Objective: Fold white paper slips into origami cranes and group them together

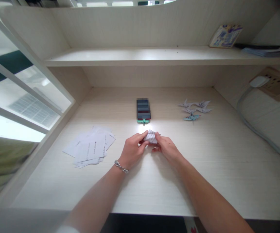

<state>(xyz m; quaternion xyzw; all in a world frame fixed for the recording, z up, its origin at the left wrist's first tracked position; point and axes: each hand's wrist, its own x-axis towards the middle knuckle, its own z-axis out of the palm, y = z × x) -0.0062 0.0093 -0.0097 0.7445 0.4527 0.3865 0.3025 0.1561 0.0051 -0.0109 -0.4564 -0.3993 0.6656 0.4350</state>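
Observation:
Between my two hands is a small folded piece of white paper (150, 137) with faint print on it. My left hand (134, 147), with a chain bracelet at the wrist, pinches its left edge between thumb and finger. My right hand (168, 148) grips the right edge the same way, its other fingers curled below. Just beyond the paper lies a phone (143, 110) with a green edge. To the left, a loose pile of printed white paper sheets (91, 147) is spread on the desk. Several folded paper cranes (195, 106) rest at the right, one of them a blue crane (192, 117).
The pale wooden desk (217, 161) has a shelf (130, 55) across its back, bearing a small colourful box (226, 35) and flat dark items. On the right wall, a white plug sits in a socket panel (276, 84), with a grey cable (251, 129) trailing down. White bars (20, 84) border the left side.

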